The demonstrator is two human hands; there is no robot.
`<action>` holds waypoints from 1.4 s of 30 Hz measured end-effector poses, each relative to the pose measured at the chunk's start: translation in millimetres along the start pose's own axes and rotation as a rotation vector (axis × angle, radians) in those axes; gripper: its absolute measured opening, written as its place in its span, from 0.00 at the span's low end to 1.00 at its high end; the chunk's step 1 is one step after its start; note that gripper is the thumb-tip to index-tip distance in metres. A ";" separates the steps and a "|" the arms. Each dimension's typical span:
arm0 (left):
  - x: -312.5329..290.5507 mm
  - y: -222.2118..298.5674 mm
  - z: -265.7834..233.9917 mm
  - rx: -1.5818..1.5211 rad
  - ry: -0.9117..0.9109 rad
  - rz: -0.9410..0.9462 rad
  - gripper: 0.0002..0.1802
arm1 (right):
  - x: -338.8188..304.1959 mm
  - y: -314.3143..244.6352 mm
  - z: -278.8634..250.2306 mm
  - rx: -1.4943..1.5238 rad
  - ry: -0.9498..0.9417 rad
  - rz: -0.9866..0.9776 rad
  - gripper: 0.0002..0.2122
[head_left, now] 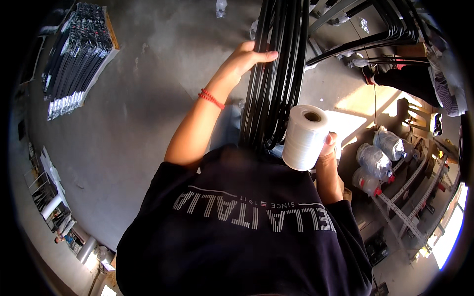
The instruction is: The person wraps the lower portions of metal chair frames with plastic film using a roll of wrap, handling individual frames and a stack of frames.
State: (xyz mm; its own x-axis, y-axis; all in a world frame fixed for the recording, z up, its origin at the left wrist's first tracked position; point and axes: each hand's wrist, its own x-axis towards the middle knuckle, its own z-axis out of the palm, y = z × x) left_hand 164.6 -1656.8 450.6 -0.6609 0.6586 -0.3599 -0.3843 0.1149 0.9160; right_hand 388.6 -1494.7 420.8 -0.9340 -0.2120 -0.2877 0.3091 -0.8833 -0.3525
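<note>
In front of me stands a bundle of black bent metal tubes (292, 54), running from near my body up to the far edge of the view. My left hand (252, 56) grips the bundle's left side, its thumb laid across the tubes and its other fingers mostly hidden behind. A red beaded bracelet circles that wrist. My right hand (329, 147) holds a thick roll of white wrapping film (302, 140) from its right side. The roll is tilted, its hollow core facing up, close to the lower end of the tubes. Most of the right fingers are behind the roll.
More black bent tubes (390, 37) stand at the far right, near another person's leg (405, 85). Large clear plastic bottles (374, 160) sit beside a metal frame (402, 204) on the right. A wrapped stack of black frames (81, 54) lies at the far left.
</note>
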 end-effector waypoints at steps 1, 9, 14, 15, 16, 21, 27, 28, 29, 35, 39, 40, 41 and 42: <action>-6.2 -3.9 0.3 -0.005 -0.029 0.020 0.13 | -0.2 -0.5 -1.1 -0.007 -0.008 0.015 0.39; -49.6 -21.0 23.6 -0.133 -0.011 0.055 0.22 | -7.9 -8.6 -2.6 0.033 -0.014 0.027 0.39; -63.7 -37.8 22.4 -0.097 0.038 0.076 0.23 | -7.4 -9.7 0.0 0.128 -0.056 0.007 0.42; -66.4 -38.9 25.4 -0.053 0.124 0.117 0.23 | -5.6 -11.0 -0.6 0.140 -0.091 0.004 0.43; -66.4 -37.2 27.9 -0.015 0.199 0.156 0.23 | -5.1 -11.1 2.6 0.159 -0.084 -0.017 0.45; -54.9 -18.6 29.7 0.477 0.298 0.525 0.18 | 13.2 -31.5 -8.2 -0.091 0.008 -0.251 0.48; -28.5 -16.7 22.7 0.615 0.279 0.608 0.10 | 35.3 -60.0 -6.5 0.044 0.015 -0.298 0.43; -22.6 -12.5 19.8 0.614 0.290 0.606 0.10 | 42.8 -64.5 -2.2 0.057 -0.015 -0.306 0.43; -17.0 -7.5 15.8 0.612 0.301 0.605 0.10 | 51.3 -69.3 2.3 0.070 -0.045 -0.313 0.42; 23.1 29.5 -4.2 0.574 0.342 0.699 0.09 | 102.6 -117.1 17.4 0.007 -0.103 -0.401 0.40; 56.7 51.0 -15.4 0.541 0.310 0.689 0.09 | 141.7 -148.9 25.0 0.135 -0.265 -0.382 0.40; 66.3 56.0 -16.3 0.525 0.287 0.696 0.09 | 152.3 -153.8 27.8 0.224 -0.357 -0.351 0.40; 76.8 61.1 -16.5 0.510 0.265 0.703 0.09 | 162.5 -158.7 30.7 0.313 -0.449 -0.319 0.40; 89.8 64.2 -14.2 0.464 0.222 0.731 0.09 | 171.9 -164.3 33.1 0.249 -0.421 -0.335 0.41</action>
State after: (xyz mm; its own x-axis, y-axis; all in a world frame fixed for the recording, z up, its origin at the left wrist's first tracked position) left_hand 71.5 -1600.8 474.6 -0.7668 0.5315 0.3600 0.4495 0.0442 0.8922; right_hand 171.3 -1399.9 458.7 -0.9799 -0.0071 0.1991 -0.0191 -0.9914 -0.1293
